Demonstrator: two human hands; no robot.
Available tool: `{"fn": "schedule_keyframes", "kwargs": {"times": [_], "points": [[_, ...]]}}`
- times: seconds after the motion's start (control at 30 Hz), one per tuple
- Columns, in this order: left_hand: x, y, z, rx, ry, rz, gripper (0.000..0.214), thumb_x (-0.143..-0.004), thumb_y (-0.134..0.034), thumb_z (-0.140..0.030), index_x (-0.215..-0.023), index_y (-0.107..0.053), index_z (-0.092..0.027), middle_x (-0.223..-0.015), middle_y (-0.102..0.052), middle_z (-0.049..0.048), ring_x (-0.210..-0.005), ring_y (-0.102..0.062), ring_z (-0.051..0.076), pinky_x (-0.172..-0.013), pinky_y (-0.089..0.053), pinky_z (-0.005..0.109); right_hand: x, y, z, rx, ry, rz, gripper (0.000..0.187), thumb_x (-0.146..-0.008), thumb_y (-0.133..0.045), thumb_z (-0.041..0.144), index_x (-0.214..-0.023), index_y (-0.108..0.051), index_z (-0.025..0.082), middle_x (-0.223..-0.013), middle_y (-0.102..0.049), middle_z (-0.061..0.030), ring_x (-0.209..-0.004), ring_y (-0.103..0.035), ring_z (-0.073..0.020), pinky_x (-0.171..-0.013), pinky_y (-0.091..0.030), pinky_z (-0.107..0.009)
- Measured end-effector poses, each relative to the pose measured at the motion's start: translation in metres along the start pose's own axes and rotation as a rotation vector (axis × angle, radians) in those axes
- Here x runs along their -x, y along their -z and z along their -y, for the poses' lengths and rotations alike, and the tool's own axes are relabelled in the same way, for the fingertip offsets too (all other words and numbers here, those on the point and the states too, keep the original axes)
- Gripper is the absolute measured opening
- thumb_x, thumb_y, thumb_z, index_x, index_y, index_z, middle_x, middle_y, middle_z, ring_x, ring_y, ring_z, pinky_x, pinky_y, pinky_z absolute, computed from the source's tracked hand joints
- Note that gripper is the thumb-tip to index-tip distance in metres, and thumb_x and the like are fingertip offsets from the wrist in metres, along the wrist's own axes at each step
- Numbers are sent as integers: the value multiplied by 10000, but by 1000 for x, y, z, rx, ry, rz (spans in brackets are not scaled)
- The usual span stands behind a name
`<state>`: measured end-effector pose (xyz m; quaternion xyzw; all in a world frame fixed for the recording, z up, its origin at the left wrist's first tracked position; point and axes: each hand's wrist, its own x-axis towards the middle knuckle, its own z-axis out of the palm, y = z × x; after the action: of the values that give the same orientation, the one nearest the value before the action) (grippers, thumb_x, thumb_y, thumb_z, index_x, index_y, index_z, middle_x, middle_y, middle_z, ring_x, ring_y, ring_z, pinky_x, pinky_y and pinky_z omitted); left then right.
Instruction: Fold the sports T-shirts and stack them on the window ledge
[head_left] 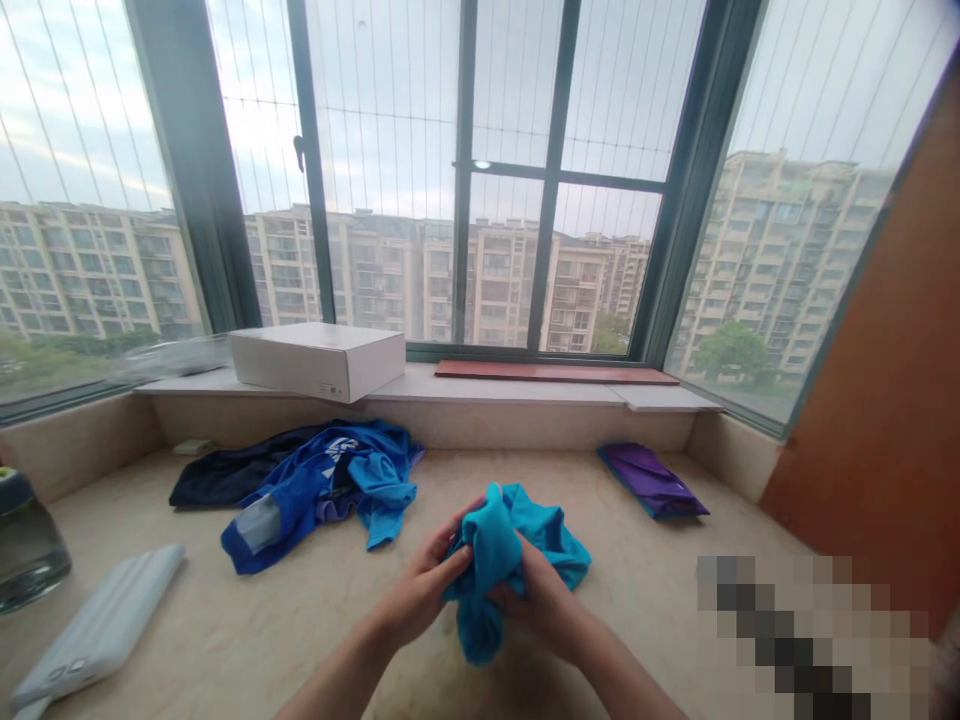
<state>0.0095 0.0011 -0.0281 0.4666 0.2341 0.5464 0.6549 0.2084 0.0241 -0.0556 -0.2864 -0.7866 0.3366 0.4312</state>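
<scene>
A crumpled turquoise garment is bunched up between my two hands, just above the stone ledge. My left hand grips it from the left side, thumb on top. On the other side my right hand holds it, with most of its fingers hidden behind the cloth. One part of the fabric hangs down toward me, and another part spreads out to the right. The garment's exact kind cannot be made out.
Blue and dark clothes lie in a loose heap at the left back. A folded purple garment rests at the right. A white box sits on the sill. Leftward are a white padded object and a clear bottle.
</scene>
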Motion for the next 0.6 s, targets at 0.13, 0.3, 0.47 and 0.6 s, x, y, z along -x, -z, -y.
{"fn": "schedule_keyframes", "kwargs": {"times": [0.13, 0.3, 0.47, 0.6], "points": [[0, -6, -15, 19, -24, -125, 729, -781, -845, -365, -1447, -559, -295, -1304, -701, 98, -1116, -699, 310, -931, -580, 376, -4, 9, 11, -48, -71, -45, 345, -987, -520, 457, -973, -762, 211, -902, -746, -62, -843, -661, -254, -838, -526, -388], [-8, -4, -33, 70, -75, -346, 928, -726, -883, -367, -1530, -421, -322, -1045, -785, 74, -803, -764, 245, -668, -624, 304, -9, 22, 16, -429, -287, -279, 544, -879, -562, 711, -891, -753, 201, -809, -724, -43, -787, -655, -224, -738, -527, -323], [-17, 12, -46, 127, -223, -567, 831, -563, -966, -323, -1320, -633, -234, -776, -763, -3, -603, -709, 157, -558, -590, 217, -16, 37, 12, -631, -384, -661, 632, -803, -601, 769, -1029, -736, 195, -752, -729, -50, -714, -685, -245, -650, -551, -345], [-18, 20, -50, 93, -265, -627, 674, -522, -976, -350, -1137, -718, -255, -736, -739, -36, -559, -662, 129, -511, -543, 189, -19, 48, 6, -686, -282, -972, 578, -832, -644, 672, -1216, -652, 240, -918, -746, -30, -807, -700, -212, -720, -571, -325]]}}
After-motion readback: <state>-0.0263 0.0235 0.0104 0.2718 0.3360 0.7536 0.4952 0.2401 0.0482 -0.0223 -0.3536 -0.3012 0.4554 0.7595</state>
